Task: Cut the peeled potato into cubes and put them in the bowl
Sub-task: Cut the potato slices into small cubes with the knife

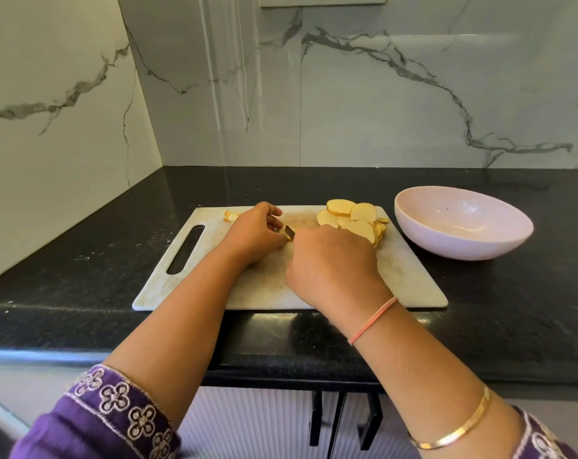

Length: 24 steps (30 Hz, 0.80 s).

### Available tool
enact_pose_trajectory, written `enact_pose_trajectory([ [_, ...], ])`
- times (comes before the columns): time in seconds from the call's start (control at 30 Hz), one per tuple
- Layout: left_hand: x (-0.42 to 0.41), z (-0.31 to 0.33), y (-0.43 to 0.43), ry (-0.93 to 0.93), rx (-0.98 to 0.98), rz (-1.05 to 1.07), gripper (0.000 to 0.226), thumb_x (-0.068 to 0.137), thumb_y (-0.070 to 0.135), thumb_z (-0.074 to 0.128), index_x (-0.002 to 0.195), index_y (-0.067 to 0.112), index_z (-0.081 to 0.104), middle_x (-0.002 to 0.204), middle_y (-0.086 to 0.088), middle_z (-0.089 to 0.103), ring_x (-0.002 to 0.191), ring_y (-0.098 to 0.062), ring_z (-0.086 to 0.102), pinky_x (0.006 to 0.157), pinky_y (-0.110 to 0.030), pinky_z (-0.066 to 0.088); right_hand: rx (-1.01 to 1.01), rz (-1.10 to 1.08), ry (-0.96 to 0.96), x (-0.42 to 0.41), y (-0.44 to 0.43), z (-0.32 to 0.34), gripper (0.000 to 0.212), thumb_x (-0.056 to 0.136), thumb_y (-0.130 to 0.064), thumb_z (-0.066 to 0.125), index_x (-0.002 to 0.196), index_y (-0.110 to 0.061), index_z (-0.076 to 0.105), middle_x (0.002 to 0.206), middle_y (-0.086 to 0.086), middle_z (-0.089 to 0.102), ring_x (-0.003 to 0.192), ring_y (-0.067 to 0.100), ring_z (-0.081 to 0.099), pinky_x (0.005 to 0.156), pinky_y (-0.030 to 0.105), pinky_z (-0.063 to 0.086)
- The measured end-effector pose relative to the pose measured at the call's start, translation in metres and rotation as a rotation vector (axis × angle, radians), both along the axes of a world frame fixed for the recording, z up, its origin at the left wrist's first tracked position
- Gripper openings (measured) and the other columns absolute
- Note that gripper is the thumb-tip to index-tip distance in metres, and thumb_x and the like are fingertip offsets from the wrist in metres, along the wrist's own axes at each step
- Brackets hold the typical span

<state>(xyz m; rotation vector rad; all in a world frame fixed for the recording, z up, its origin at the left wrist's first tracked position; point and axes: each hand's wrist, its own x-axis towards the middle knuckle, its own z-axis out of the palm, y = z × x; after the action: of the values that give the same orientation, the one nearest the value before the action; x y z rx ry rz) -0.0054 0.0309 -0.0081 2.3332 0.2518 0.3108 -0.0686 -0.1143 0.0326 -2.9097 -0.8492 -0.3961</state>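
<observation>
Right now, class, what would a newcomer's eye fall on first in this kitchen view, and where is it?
On the white cutting board the right grip holds a small knife and the left grip curls over a mostly hidden potato piece. Beyond them lies a heap of round potato slices; right of the board, an empty pale pink bowl stands on the black counter.

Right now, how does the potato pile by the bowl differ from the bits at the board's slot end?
The slice pile is many overlapping round discs; the bits are few, small and irregular. The slice pile sits far right on the cutting board, beside the bowl; the bits lie far left, partly behind the left hand. Shared: pale yellow potato, both on the board, neither in the bowl.
</observation>
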Motion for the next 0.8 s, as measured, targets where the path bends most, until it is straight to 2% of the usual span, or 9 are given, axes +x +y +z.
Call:
enact_pose_trajectory([
  [0.13, 0.000, -0.002, -0.001, 0.018, 0.002, 0.000, 0.048, 0.085, 0.013, 0.069, 0.127, 0.016, 0.048, 0.112, 0.001, 0.061, 0.098, -0.012, 0.058, 0.084, -0.022, 0.047, -0.029, 0.014, 0.026, -0.014, -0.007, 0.000, 0.013, 0.097, -0.019, 0.045, 0.095, -0.017, 0.057, 0.064, 0.000, 0.037, 0.061, 0.016, 0.040, 0.048, 0.026, 0.030],
  [0.27, 0.000, -0.002, 0.001, 0.017, 0.010, 0.001, 0.046, 0.086, 0.013, 0.068, 0.127, 0.016, 0.049, 0.114, 0.000, 0.061, 0.097, -0.011, 0.058, 0.081, -0.020, 0.045, 0.003, 0.022, 0.047, -0.026, -0.017, 0.005, 0.013, 0.096, -0.021, 0.044, 0.083, -0.020, 0.047, 0.065, -0.001, 0.037, 0.057, 0.014, 0.035, 0.049, 0.026, 0.028],
  [0.4, -0.002, -0.003, 0.003, 0.027, 0.034, -0.008, 0.045, 0.086, 0.014, 0.065, 0.128, 0.017, 0.048, 0.121, 0.001, 0.059, 0.103, -0.011, 0.055, 0.083, -0.021, 0.042, 0.074, -0.010, 0.087, -0.027, -0.030, 0.011, 0.028, 0.095, -0.029, 0.044, 0.071, -0.017, 0.037, 0.066, -0.001, 0.041, 0.056, 0.013, 0.036, 0.046, 0.025, 0.026],
  [0.5, -0.004, -0.002, 0.001, 0.050, 0.071, -0.042, 0.045, 0.089, 0.014, 0.059, 0.132, 0.019, 0.047, 0.128, 0.002, 0.055, 0.110, -0.011, 0.052, 0.088, -0.020, 0.040, 0.167, -0.091, 0.051, -0.019, -0.038, 0.010, 0.036, 0.093, -0.028, 0.044, 0.061, -0.019, 0.030, 0.062, -0.002, 0.039, 0.055, 0.014, 0.035, 0.045, 0.024, 0.022],
  [0.67, -0.003, -0.004, 0.001, 0.030, 0.076, -0.063, 0.042, 0.091, 0.011, 0.058, 0.131, 0.017, 0.047, 0.126, 0.003, 0.058, 0.104, -0.008, 0.051, 0.088, -0.018, 0.040, 0.200, -0.132, 0.101, -0.003, -0.032, -0.002, 0.033, 0.093, -0.025, 0.045, 0.063, -0.019, 0.032, 0.063, -0.003, 0.036, 0.070, 0.022, 0.044, 0.052, 0.026, 0.029],
  [0.8, 0.000, -0.004, -0.001, 0.006, 0.092, -0.072, 0.042, 0.090, 0.015, 0.062, 0.130, 0.017, 0.048, 0.122, 0.003, 0.060, 0.102, -0.008, 0.053, 0.088, -0.019, 0.042, 0.202, -0.120, 0.117, 0.003, -0.027, -0.011, 0.019, 0.095, -0.027, 0.044, 0.077, -0.019, 0.042, 0.068, -0.002, 0.037, 0.074, 0.022, 0.045, 0.062, 0.028, 0.035],
])
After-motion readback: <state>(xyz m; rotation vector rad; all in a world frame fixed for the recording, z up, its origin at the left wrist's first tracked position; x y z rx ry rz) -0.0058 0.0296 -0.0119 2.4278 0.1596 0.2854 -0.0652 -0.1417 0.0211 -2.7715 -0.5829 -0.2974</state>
